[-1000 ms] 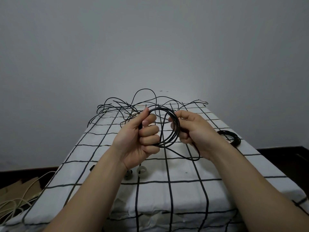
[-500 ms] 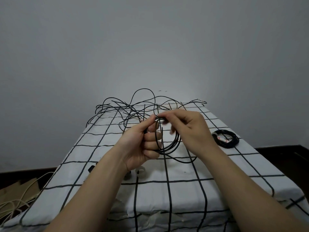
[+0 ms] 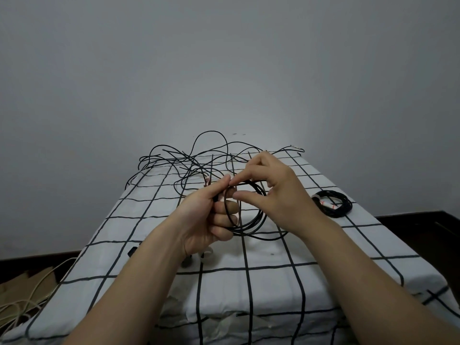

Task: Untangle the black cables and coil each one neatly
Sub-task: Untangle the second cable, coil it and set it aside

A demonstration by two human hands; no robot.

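One cable looks done: finished coil (image 3: 332,204), white-banded, lying at the right edge of the surface (image 3: 249,282). Midway through a second, by the look of it. Left hand (image 3: 206,220) with grip closed round the half-wound coil (image 3: 256,220), held above the middle of the surface; right hand (image 3: 273,195) pinching its top strand between thumb and forefinger. Next, probably: draw slack from the tangle (image 3: 194,160) at the far end, gently, to avoid snagging. Checked cloth over the surface; plain grey wall behind; dark floor, with cardboard (image 3: 22,285) lower left.
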